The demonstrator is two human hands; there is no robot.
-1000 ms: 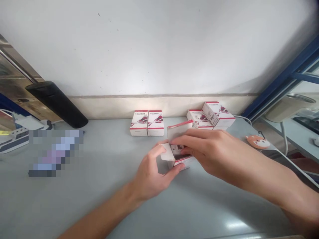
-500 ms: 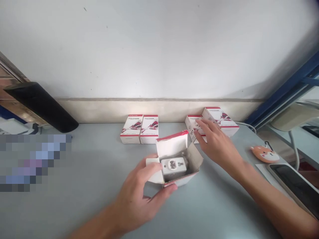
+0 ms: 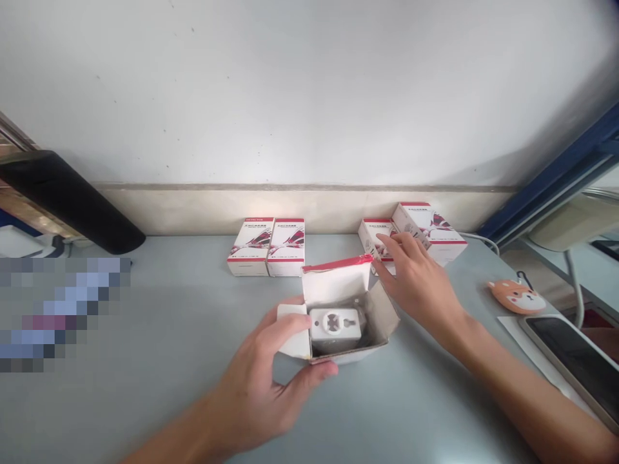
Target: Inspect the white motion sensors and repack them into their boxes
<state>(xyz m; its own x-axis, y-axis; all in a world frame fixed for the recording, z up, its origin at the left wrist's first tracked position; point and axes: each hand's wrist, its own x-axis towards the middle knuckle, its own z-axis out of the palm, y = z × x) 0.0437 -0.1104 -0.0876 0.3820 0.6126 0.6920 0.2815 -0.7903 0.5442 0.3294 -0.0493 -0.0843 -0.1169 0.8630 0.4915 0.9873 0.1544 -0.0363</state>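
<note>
My left hand point(image 3: 261, 374) grips an opened white-and-red carton point(image 3: 338, 283), with the fingers behind it and the thumb along its front. Its lid stands up and its side flaps are spread. Inside sits a white plastic device point(image 3: 333, 328) with a round cross-shaped recess and a keyhole slot. Farther back, my right hand point(image 3: 418, 277) rests over a small closed carton point(image 3: 374, 229), fingers apart and touching its top. The hand covers much of that carton, and its thumb is partly hidden.
Two closed cartons point(image 3: 249, 245) stand side by side near the wall. Another carton point(image 3: 438, 232) leans at the back right. A phone point(image 3: 570, 354) and an orange animal-faced case point(image 3: 517, 296) lie on the right. A black cylindrical object point(image 3: 72, 200) slants at the left.
The view has shifted slightly. My left hand still holds the open carton in nearly the same place, and my right hand stays over the small carton with its fingers slightly shifted.
</note>
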